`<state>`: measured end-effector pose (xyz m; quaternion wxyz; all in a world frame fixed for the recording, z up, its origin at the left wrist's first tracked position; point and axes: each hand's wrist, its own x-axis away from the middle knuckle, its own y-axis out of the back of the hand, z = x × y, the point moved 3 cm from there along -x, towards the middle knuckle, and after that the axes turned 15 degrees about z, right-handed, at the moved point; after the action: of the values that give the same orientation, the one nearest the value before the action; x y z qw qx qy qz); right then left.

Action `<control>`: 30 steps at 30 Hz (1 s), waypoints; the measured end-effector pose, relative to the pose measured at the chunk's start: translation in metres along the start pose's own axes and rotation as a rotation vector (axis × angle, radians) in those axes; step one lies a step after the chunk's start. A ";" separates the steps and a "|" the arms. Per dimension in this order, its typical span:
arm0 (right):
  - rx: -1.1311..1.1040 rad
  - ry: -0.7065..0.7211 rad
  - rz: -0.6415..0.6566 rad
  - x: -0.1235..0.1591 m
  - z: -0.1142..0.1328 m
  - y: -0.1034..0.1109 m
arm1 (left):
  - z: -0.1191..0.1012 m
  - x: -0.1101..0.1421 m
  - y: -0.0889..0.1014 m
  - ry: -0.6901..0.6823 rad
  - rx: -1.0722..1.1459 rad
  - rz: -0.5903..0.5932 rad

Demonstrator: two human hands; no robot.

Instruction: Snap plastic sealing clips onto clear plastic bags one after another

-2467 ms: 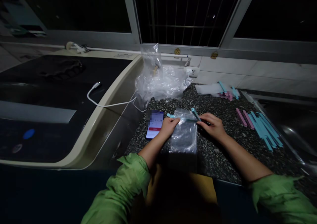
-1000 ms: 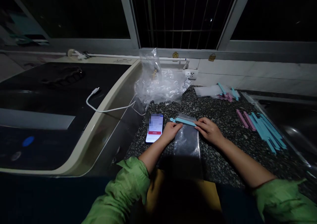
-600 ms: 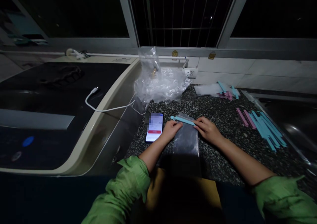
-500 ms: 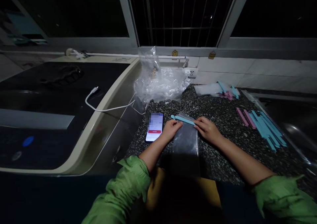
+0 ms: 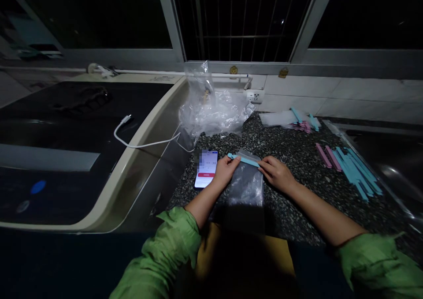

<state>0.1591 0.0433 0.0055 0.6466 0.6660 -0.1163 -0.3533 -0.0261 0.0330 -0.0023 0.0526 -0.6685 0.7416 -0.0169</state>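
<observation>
A light-blue bag sealing clip lies across the upper end of a clear plastic bag. My left hand is closed on the clip's left end, thumb on top. At the other end, the fingers of my right hand pinch the clip's tip. Below the clip the bag hangs down toward me, its lower part dark in shadow. Just left of my left hand rests a phone with a lit screen. On the right lie loose blue clips and pink clips.
Crumpled clear plastic sits at the back by a wall socket. Flat bags with more clips lie along the wall. A washing machine stands on the left with a white cable over it. A sink is at the right.
My left thumb has shifted up onto the clip's left end. The bag's surface looks more wrinkled and has moved slightly. My right hand stays in place.
</observation>
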 end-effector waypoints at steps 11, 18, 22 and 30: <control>-0.281 -0.071 -0.110 0.002 -0.008 0.012 | 0.000 0.000 -0.002 0.034 0.038 0.089; -0.944 -0.289 0.084 0.001 -0.021 -0.001 | 0.007 -0.001 -0.006 0.013 0.019 0.239; -1.148 -0.302 0.257 0.000 -0.014 -0.005 | 0.006 0.000 -0.008 0.014 -0.007 0.302; -1.036 -0.359 0.449 0.001 -0.007 -0.005 | -0.001 0.002 -0.012 0.043 -0.067 0.383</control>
<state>0.1629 0.0491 0.0003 0.9167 0.1526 -0.1744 -0.3256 -0.0147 0.0295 -0.0003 0.0168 -0.5162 0.8563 0.0040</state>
